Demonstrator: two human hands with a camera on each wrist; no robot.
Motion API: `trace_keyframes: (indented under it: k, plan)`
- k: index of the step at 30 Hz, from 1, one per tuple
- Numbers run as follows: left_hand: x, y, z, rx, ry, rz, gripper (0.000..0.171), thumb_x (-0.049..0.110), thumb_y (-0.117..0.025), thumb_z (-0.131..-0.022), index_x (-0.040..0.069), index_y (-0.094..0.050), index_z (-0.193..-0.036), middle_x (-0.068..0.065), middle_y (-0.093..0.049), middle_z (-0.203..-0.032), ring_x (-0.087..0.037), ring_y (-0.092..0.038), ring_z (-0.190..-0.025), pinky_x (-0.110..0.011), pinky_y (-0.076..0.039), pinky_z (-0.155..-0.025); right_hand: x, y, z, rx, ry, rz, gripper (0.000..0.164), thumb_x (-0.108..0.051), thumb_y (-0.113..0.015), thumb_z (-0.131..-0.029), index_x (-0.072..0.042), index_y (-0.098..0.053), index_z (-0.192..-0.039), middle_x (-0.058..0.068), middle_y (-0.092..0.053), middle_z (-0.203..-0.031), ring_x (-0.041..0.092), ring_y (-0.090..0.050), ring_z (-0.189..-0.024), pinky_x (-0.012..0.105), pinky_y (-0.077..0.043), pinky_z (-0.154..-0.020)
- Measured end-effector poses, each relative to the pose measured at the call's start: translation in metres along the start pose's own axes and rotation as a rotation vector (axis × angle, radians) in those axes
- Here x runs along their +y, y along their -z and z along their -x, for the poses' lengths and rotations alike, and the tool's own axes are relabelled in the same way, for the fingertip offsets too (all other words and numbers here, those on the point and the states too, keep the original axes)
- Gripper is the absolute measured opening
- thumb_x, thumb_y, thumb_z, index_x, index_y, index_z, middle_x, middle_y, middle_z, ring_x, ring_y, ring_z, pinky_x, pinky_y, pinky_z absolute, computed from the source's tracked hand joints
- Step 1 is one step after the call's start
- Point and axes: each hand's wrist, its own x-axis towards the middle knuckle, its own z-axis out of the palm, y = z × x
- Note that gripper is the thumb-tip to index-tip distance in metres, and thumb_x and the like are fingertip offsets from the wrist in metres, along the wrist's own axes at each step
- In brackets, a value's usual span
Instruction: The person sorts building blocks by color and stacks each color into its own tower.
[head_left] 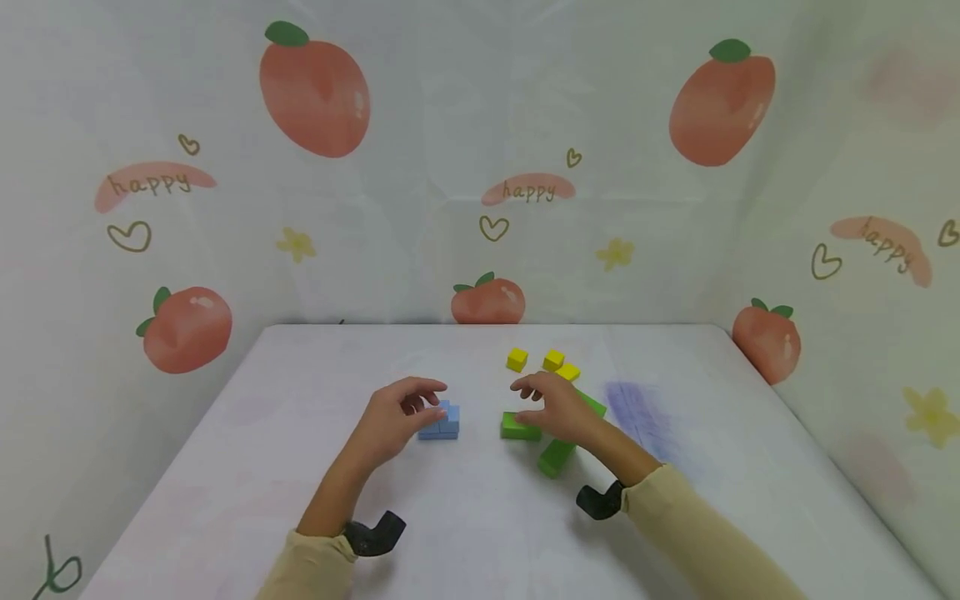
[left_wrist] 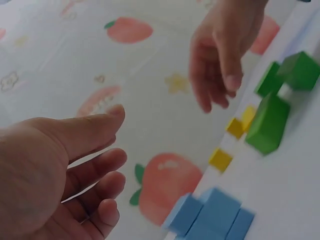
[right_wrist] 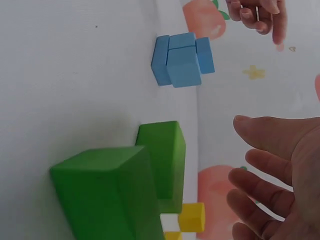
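Light blue blocks (head_left: 448, 423) stand fitted together in a small stack left of the table's middle; the wrist views show the stack (left_wrist: 212, 215) (right_wrist: 184, 62) more plainly. My left hand (head_left: 396, 419) hovers over them, fingers loosely bent, holding nothing. To the right lie several green blocks (head_left: 519, 427), one of them slanted towards me (head_left: 556, 458). Above these hangs my right hand (head_left: 564, 408), also holding nothing, its thumb and fingers apart; it partly covers a green block behind. Both wrist views show air between the hands and the blocks.
Small yellow cubes (head_left: 517, 359) sit behind the green blocks, towards the table's back edge. The white table (head_left: 285, 450) has a purple smudge (head_left: 641, 417) on the right. A fruit-printed cloth (head_left: 420, 167) hangs behind and at both sides.
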Motion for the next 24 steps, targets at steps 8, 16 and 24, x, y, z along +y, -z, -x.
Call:
trace_keyframes:
  k: [8, 16, 24]
  plan:
    - [0.01, -0.041, -0.001, -0.188, -0.049, 0.027, 0.027, 0.019, -0.076, -0.085, 0.018, -0.07, -0.111, 0.007, -0.061, -0.089, -0.015, -0.055, -0.078, -0.028, -0.047, -0.066, 0.008, 0.008, 0.019, -0.009, -0.048, -0.014, 0.038, -0.013, -0.078, -0.082, -0.001, -0.065, -0.116, 0.014, -0.065, -0.109, 0.032, -0.058, -0.097, 0.05, -0.047, -0.085]
    - [0.014, -0.073, -0.003, -0.328, -0.085, -0.002, 0.031, 0.024, -0.075, -0.087, 0.009, -0.069, -0.113, 0.009, -0.06, -0.088, -0.012, -0.054, -0.078, -0.026, -0.047, -0.063, 0.021, 0.012, 0.036, -0.038, -0.075, 0.056, 0.03, -0.014, -0.077, -0.083, -0.007, -0.068, -0.11, 0.004, -0.066, -0.106, 0.022, -0.058, -0.094, 0.043, -0.047, -0.084]
    - [0.015, -0.101, -0.005, -0.373, -0.043, -0.016, 0.033, 0.026, -0.077, -0.084, 0.011, -0.069, -0.112, 0.006, -0.06, -0.089, -0.01, -0.053, -0.075, -0.025, -0.046, -0.062, 0.031, 0.017, 0.048, -0.067, -0.045, 0.045, 0.031, -0.015, -0.079, -0.082, -0.006, -0.068, -0.11, 0.003, -0.066, -0.106, 0.025, -0.058, -0.096, 0.043, -0.047, -0.083]
